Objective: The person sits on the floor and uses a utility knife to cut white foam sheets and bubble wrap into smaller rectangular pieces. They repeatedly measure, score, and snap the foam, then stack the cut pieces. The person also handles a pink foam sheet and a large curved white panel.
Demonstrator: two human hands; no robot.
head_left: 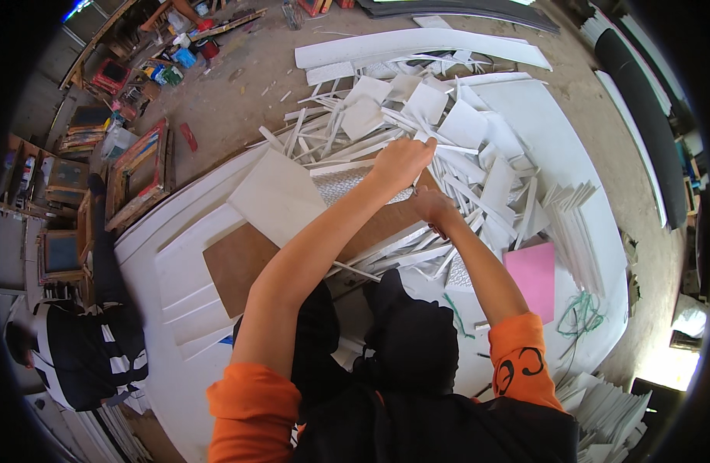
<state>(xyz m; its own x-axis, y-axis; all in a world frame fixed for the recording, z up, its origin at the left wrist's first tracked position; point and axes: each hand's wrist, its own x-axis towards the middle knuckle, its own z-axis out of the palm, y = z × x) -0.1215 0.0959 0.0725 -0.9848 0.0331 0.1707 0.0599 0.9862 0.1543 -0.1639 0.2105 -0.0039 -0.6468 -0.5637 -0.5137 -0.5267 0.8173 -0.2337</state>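
Observation:
My left hand (401,165) is closed over the far right end of a white strip with a textured face (353,182). What its fingers grip is hidden. Close below it, my right hand (435,208) is also closed, its fingers curled by the strip's right end; I cannot make out what is in them. Under the strip lies a brown board (382,225), with more of the brown board (237,266) showing to the left. A square white sheet (281,194) overlaps it beside my left forearm. Loose white offcuts (362,108) heap up just beyond both hands.
Stacked thin white sheets (572,239), a pink sheet (531,279) and green string (580,315) lie to the right. A long white strip (420,48) rests at the far side. At left sits another person (85,347) in black and white, near wooden frames (143,174).

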